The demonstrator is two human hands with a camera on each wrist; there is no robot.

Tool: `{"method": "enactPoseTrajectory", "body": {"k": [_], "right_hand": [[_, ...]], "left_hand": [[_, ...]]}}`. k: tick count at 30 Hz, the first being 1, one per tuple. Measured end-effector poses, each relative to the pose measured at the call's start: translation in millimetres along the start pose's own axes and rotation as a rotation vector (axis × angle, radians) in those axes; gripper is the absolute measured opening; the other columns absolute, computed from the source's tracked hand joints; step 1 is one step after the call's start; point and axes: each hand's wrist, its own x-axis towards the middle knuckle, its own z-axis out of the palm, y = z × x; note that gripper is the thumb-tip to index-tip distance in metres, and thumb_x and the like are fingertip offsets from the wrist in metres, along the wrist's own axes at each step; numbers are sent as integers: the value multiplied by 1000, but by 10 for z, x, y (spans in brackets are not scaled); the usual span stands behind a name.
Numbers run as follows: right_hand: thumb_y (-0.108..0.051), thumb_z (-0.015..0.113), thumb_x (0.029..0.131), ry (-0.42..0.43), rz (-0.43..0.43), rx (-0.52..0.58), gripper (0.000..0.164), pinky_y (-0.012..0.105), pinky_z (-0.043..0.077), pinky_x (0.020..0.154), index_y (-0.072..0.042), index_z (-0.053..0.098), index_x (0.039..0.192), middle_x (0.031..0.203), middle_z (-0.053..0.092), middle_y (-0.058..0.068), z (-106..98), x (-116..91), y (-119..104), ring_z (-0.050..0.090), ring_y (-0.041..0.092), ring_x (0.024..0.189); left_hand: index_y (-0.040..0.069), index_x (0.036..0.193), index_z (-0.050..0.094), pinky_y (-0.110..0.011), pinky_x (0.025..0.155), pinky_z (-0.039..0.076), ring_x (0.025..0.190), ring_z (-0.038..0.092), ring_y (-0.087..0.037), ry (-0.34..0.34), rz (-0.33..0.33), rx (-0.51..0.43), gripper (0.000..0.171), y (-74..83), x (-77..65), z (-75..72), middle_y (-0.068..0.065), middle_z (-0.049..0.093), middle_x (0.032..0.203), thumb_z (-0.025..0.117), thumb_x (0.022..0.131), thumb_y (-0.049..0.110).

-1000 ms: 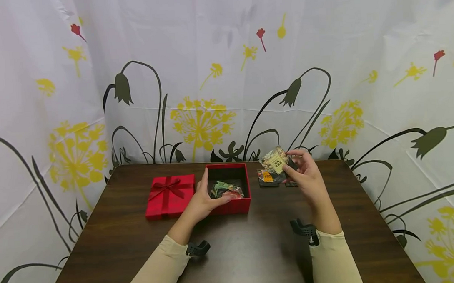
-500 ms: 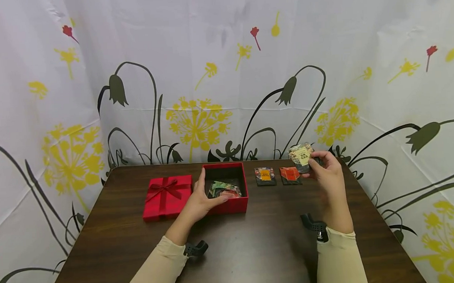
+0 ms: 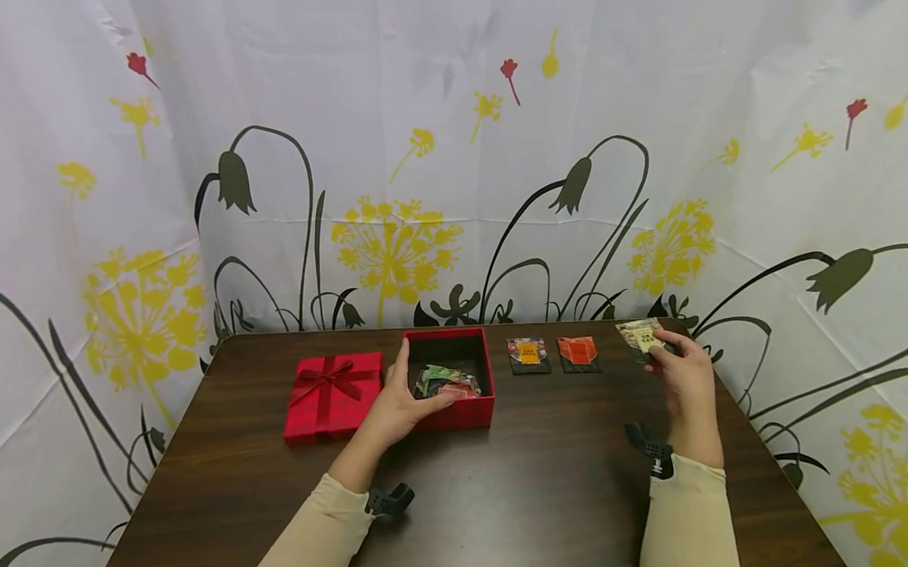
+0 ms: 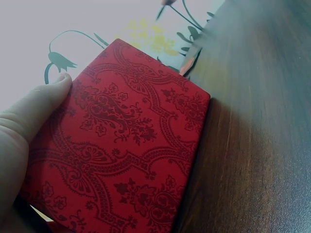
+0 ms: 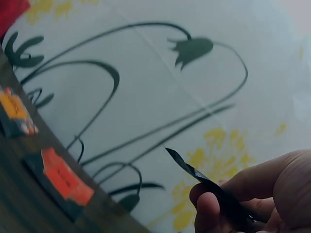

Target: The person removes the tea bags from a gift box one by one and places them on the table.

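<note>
My left hand [image 3: 398, 402] grips the open red gift box [image 3: 469, 415] at its left front corner, thumb over the near rim. Its patterned red wall [image 4: 121, 131] fills much of the left wrist view. Several small packets [image 3: 446, 382] with green and red prints lie inside. At the far right of the table, my right hand [image 3: 686, 371] pinches a small flat packet [image 3: 639, 335] with a pale yellow label, tilted close over the tabletop. In the right wrist view that packet [image 5: 182, 165] shows nearly edge-on between thumb and fingers.
Two dark packets lie side by side right of the box, one with an orange label [image 3: 529, 354], one with a red label [image 3: 579, 354]. A red box lid [image 3: 297, 418] with a ribbon bow sits left of the box. A flowered curtain [image 3: 419, 151] hangs behind the table [image 3: 506, 498].
My right hand has carried the pale yellow packet rightward, past the two packets on the table, and lowered it toward the tabletop. My left hand has stayed on the box.
</note>
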Motion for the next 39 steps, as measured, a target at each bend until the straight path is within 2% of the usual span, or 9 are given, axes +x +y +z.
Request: {"method": "enactPoseTrajectory", "body": {"k": [5,13,20,23,26,30,32,35,39], "right_hand": [[5,67,102,73,45,-51,47,18,58,60,3,61,149,123,54,2,-155,87,178,64,2,71],[-1,66,103,105,50,-176,45,19,57,58,2,62,147,125,55,4,-222,133,280,61,2,63],[-4,66,103,24,80,-399,48,24,55,56,6,59,150,122,61,16,-288,250,496,62,5,65],[-9,65,104,-49,89,-546,50,32,56,66,8,57,150,126,63,27,-292,269,549,67,16,80],[-18,63,106,-125,66,-729,52,50,57,93,8,57,150,147,56,36,-291,265,544,66,40,115],[-33,59,108,-204,36,-939,59,72,34,120,4,52,154,163,29,46,-278,231,482,32,65,146],[-39,59,108,-210,40,-976,62,77,29,119,1,50,155,160,20,50,-269,206,452,21,70,146],[-42,61,108,-171,38,-939,60,81,23,116,-1,52,151,160,15,47,-251,167,414,14,68,148],[-39,61,108,-204,-57,-915,50,77,28,115,1,63,139,156,33,43,-212,160,375,30,65,144]], "left_hand": [[42,174,-9,-75,122,37,163,25,-51,-11,-8,-15,132,-10,-17,1,-17,11,181,89,87,54],[39,176,-7,-77,124,32,163,24,-49,3,-1,-5,130,-3,-7,-11,-17,13,181,88,88,51],[38,176,-7,-77,123,33,163,25,-49,3,-8,4,131,-10,-2,-5,-17,13,181,88,87,54],[38,176,-7,-77,123,34,162,26,-50,7,-9,4,130,-7,5,4,-17,14,180,88,88,51],[38,176,-6,-76,122,35,161,29,-50,5,-15,5,131,4,9,11,-17,15,180,89,87,51],[37,176,-6,-76,123,35,162,28,-50,3,-9,3,131,14,10,3,-17,14,180,89,87,51],[36,176,-6,-77,123,33,163,26,-50,2,1,4,131,13,10,-4,-17,13,181,89,88,50],[34,176,-6,-77,123,32,164,24,-50,-2,10,8,131,15,8,-9,-18,11,182,89,88,50],[35,176,-6,-77,123,34,163,25,-51,-7,4,8,131,24,6,-12,-17,11,182,89,88,51]]}}
